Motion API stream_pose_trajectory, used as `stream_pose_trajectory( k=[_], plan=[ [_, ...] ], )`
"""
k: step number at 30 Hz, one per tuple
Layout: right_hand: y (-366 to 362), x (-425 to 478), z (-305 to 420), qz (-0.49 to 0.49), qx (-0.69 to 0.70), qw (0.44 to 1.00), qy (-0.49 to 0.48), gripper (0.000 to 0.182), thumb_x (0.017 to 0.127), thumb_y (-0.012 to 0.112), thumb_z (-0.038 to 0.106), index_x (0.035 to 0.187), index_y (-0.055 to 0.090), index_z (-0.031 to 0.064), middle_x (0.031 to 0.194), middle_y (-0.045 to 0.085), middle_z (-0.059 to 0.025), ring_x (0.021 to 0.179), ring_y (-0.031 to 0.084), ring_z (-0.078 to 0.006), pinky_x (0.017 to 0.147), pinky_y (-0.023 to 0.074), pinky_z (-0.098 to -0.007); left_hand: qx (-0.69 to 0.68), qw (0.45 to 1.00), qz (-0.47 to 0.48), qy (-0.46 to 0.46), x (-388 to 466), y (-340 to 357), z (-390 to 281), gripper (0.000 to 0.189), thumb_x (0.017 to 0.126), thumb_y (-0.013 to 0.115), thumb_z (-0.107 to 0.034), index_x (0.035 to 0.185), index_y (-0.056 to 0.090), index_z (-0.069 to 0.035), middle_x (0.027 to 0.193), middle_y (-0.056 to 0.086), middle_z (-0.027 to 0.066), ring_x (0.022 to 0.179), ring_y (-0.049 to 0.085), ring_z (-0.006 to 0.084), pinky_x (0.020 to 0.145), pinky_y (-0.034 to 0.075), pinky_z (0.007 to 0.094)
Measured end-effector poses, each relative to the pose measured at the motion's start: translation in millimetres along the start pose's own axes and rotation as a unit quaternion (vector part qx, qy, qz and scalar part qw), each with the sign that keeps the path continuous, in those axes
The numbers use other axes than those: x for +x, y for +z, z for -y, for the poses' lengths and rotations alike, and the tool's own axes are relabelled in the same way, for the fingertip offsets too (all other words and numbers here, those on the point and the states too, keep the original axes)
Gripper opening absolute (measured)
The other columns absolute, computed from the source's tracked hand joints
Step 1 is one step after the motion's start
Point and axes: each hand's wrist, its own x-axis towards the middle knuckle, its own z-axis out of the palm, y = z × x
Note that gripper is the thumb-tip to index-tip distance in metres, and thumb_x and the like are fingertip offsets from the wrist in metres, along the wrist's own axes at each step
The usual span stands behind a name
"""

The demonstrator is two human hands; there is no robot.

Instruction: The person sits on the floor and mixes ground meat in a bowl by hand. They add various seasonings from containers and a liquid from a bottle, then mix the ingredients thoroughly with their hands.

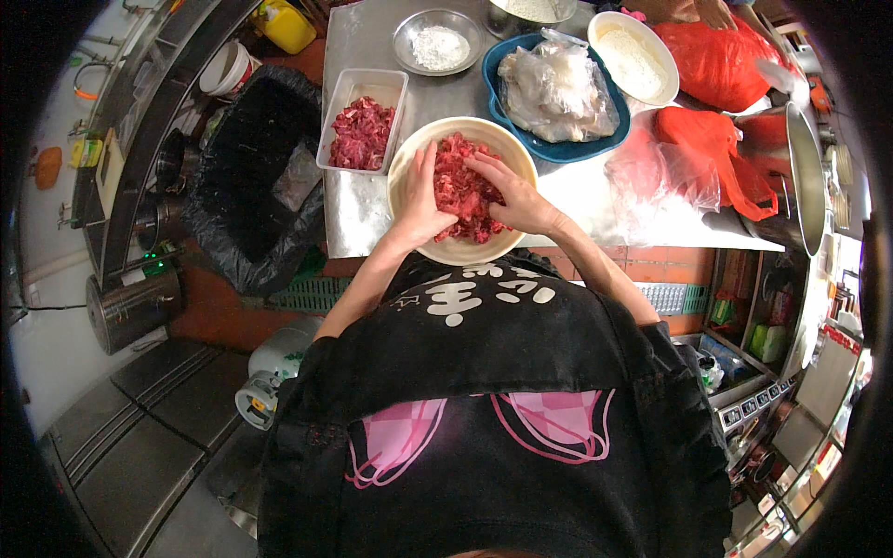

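A cream-coloured bowl (474, 253) at the near edge of the metal table holds chopped raw red meat (462, 192). Along the bowl's left inner side lies my left hand (422, 202), its fingers straight and its thumb against the meat. From the right, my right hand (520, 199) reaches in with spread, bent fingertips touching the meat. Neither hand visibly lifts a piece, though the undersides of both are hidden. Just left of the bowl stands a translucent plastic container (361, 80) with more raw red meat (363, 132) in it.
Behind the bowl are a metal dish (404, 49) of white powder, a blue basin (497, 70) with a plastic-wrapped pale item, and a white bowl (600, 24) of pale powder. Red plastic bags (711, 150) and a large metal pot (802, 181) stand right. A black-lined bin (244, 174) is left.
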Motion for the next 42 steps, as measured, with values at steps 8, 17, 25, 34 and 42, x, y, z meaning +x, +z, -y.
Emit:
stream_pose_trajectory(
  k=[8, 17, 25, 34, 42],
  plan=[
    [9, 41, -45, -0.046, 0.043, 0.993, 0.097, 0.046, 0.087, 0.046, 0.032, 0.121, 0.046, 0.0012, 0.117, 0.052, -0.0172, 0.11, 0.048, -0.0257, 0.093, 0.036, -0.0341, -0.143, 0.978, -0.093, -0.122, 27, 25, 50, 0.053, 0.083, 0.056, -0.027, 0.123, 0.039, 0.005, 0.113, 0.051, 0.0205, 0.109, 0.047, 0.0278, 0.094, 0.036, 0.0349],
    [18, 62, -47, -0.05, 0.224, 0.965, 0.129, 0.044, 0.083, 0.056, 0.036, 0.107, 0.055, -0.0015, 0.095, 0.06, -0.0097, 0.088, 0.055, -0.017, 0.081, 0.0419, -0.0294, -0.289, 0.94, -0.034, -0.18, 49, 20, 24, 0.04, 0.089, 0.047, -0.032, 0.111, 0.052, 0.001, 0.109, 0.054, 0.0113, 0.099, 0.051, 0.0193, 0.086, 0.039, 0.0307],
    [4, 18, -19, -0.024, -0.018, 0.997, -0.072, 0.024, 0.07, 0.064, 0.011, 0.091, 0.056, 0.0044, 0.089, 0.06, -0.0128, 0.09, 0.057, -0.0248, 0.078, 0.0451, -0.0344, 0.059, 0.997, 0.022, 0.038, 6, -5, -2, 0.032, 0.08, 0.044, 0.0, 0.111, 0.051, -0.003, 0.098, 0.057, 0.0182, 0.095, 0.056, 0.0285, 0.078, 0.045, 0.0359],
    [28, 7, -19, 0.025, -0.333, 0.942, -0.033, 0.08, 0.051, 0.076, 0.018, 0.122, 0.04, 0.0057, 0.12, 0.043, -0.0149, 0.105, 0.048, -0.0331, 0.081, 0.0471, -0.0383, 0.279, 0.957, 0.063, 0.045, -9, 13, 0, 0.094, 0.053, 0.075, -0.011, 0.134, 0.028, -0.017, 0.121, 0.038, 0.023, 0.108, 0.042, 0.0415, 0.09, 0.038, 0.0472],
    [35, 21, -47, -0.135, -0.089, 0.985, 0.059, 0.046, 0.059, 0.063, 0.005, 0.104, 0.055, 0.0051, 0.093, 0.056, -0.016, 0.088, 0.056, -0.0324, 0.077, 0.0459, -0.0367, 0.19, 0.98, -0.052, 0.023, 5, 14, 3, 0.072, 0.056, 0.066, 0.003, 0.12, 0.041, -0.016, 0.106, 0.05, 0.0145, 0.091, 0.054, 0.0351, 0.077, 0.046, 0.0426]
  ],
)
